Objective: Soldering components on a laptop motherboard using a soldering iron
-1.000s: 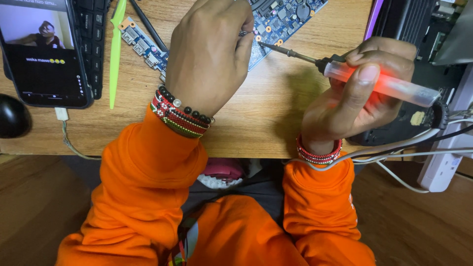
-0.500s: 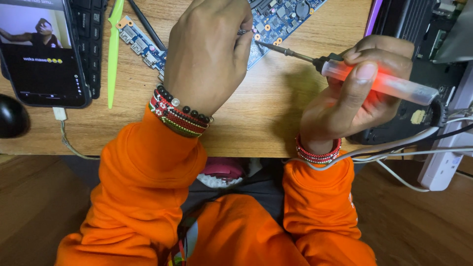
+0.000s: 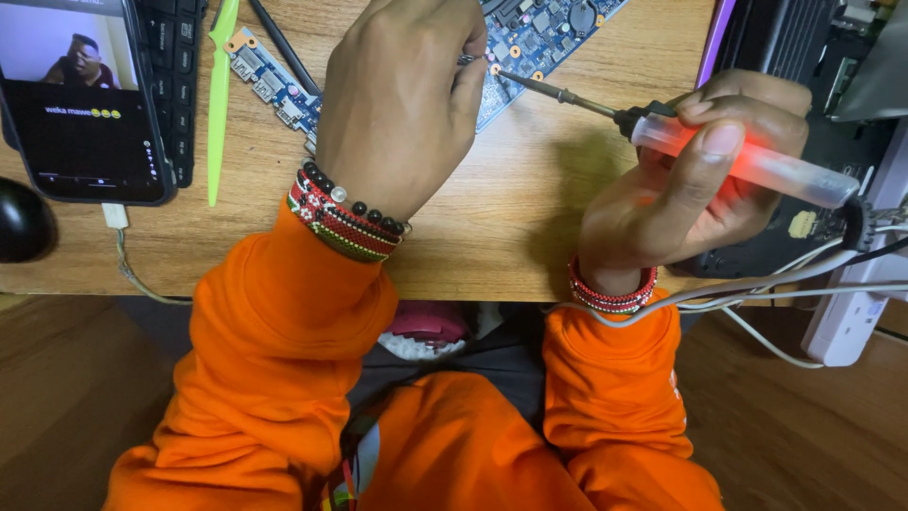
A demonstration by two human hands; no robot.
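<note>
**Steady tip, steady board: soldering on the blue circuit board**

While the right hand [image 3: 690,180] is closed round the clear, red-glowing handle of the soldering iron [image 3: 738,156], its metal tip reaches leftward to the near edge of the blue circuit board [image 3: 544,33], just beside the left fingertips. The left hand [image 3: 397,104] is curled, knuckles up, pinching something thin and metallic at the tip; what it is cannot be told. To do this well, I judge the left wrist should rest on the wooden desk [image 3: 492,237] so the pinch does not wander, and the iron should touch only the one joint. A smaller board [image 3: 274,80] lies just left of the left hand; beyond it lie a green stick [image 3: 220,95] and a phone [image 3: 80,99]. White cables [image 3: 757,303] trail under the right wrist and should hang slack.
</note>
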